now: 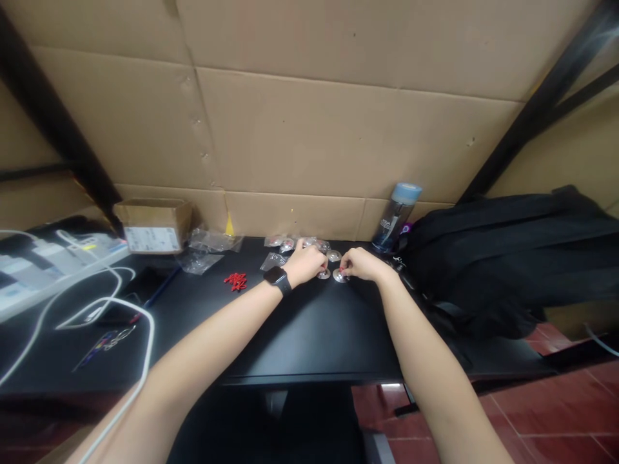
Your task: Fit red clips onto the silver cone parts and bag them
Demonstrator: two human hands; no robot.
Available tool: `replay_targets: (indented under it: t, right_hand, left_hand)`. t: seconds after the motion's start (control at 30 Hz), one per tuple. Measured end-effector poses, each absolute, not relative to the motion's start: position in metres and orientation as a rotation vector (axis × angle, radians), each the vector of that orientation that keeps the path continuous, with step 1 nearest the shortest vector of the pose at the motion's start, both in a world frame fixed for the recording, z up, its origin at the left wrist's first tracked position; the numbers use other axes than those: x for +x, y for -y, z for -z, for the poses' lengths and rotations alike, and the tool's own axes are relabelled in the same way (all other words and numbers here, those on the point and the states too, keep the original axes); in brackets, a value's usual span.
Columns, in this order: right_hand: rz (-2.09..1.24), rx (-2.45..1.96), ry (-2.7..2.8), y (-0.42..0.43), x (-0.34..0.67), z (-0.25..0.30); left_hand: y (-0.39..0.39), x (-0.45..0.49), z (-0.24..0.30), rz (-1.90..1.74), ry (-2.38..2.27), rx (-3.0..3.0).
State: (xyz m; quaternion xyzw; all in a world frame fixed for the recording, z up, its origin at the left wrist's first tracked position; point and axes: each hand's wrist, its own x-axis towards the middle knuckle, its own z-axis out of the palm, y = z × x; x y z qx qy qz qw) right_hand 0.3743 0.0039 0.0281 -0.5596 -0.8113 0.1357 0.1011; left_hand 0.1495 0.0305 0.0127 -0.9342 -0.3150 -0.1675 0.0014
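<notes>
My left hand, a dark watch on its wrist, is closed in a pinch. Its fingertips meet at a small round shiny disc on the black table, with a bit of red at them. My right hand pinches a small red piece over a second shiny disc. Just behind, between the hands, lies another round disc. More shiny round pieces in clear wrapping lie beyond my left hand. Left of that wrist is a pile of small red pieces.
Clear plastic bags lie near an open cardboard box. A blue-capped bottle stands beside a black backpack. At left are a white power strip, a white cable crossing my left forearm, and scissors.
</notes>
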Motion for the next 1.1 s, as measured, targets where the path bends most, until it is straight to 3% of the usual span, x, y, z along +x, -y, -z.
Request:
replay_targets:
  t: [0.1,0.37,0.53,1.1]
  right_hand:
    - [-0.313,-1.667,2.327,0.000,0.372,-0.033]
    - [-0.247,-1.072,1.879,0.017,0.315,-0.038]
    - [-0.253,-0.883,1.704,0.033,0.273,-0.032]
    - [-0.181,-0.944,1.791,0.045,0.242,-0.014]
  left_hand:
    - [-0.022,0.132,-0.021,0.683,1.036,-2.931]
    - [-0.007,0.060,-0.018,1.970,1.756,-2.706]
    - [-0.001,0.052,-0.003,2.597,1.880,-2.649]
    - [0.016,0.057,-0.010,2.532,1.826,-2.805]
